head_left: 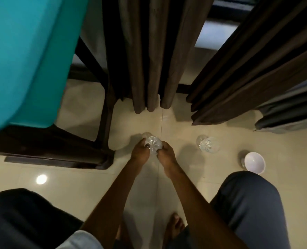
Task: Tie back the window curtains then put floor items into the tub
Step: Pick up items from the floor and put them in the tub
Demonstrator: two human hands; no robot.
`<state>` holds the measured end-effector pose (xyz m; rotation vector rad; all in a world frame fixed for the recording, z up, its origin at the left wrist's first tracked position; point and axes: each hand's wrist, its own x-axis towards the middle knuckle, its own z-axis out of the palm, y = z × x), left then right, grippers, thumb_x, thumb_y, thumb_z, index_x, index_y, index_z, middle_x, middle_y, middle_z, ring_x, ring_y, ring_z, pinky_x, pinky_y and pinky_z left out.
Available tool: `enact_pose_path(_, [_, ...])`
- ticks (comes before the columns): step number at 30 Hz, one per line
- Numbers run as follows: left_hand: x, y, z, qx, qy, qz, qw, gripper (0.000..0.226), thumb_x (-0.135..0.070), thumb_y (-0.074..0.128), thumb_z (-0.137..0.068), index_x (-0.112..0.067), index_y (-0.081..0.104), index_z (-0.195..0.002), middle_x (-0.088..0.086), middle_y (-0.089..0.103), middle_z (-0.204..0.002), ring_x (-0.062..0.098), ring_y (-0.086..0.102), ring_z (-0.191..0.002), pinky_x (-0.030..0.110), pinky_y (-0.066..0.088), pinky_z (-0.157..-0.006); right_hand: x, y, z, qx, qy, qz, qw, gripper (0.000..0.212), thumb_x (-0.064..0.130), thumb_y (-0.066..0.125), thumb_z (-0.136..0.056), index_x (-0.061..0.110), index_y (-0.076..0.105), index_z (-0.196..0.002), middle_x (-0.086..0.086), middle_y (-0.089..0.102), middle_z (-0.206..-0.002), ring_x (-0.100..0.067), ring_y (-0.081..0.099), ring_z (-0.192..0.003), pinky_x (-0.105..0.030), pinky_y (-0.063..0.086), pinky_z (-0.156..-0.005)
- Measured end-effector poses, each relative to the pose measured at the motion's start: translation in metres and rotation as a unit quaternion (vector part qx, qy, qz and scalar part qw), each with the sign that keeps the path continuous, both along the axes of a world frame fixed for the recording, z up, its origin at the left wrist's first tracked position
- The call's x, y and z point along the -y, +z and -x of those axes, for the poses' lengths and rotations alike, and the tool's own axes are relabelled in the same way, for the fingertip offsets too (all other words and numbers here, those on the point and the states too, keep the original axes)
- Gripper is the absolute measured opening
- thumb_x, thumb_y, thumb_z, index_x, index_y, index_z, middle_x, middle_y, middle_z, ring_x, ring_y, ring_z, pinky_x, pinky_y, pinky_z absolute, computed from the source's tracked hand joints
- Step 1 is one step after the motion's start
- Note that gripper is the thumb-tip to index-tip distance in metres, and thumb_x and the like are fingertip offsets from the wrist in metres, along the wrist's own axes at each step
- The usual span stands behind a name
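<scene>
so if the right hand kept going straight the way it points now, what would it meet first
The right hand grips the clear container, so that comes first. Past it, the line runs toward the brown curtain hem, though depth is unclear.

Left of the held bottle [154, 145] I see a chair frame [105, 126] close by; curtains [149, 78] hang low just ahead. Rightward lies bare floor [179, 133], then a second bottle [209, 145] and a bowl [254, 161].
</scene>
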<state>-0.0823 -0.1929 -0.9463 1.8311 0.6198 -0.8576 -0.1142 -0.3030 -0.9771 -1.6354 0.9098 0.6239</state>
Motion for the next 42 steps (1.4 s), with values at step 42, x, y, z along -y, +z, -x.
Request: enact_pose_path(42, [-0.053,0.667,0.139,0.272,-0.013,-0.152,0.95,0.021,-0.026,0.062,-0.096,-0.014,0.076,-0.105,0.006,0.076,-0.087,0.022,0.07,-0.078,0.034,0.06,-0.072,-0.047,0.701,0.121,0.206,0.079,0.206,0.953,0.038,0.022,0.06,-0.096,0.017,0.065,-0.133,-0.003,0.068,-0.131,-0.021,0.064,-0.115,-0.023,0.045,-0.096])
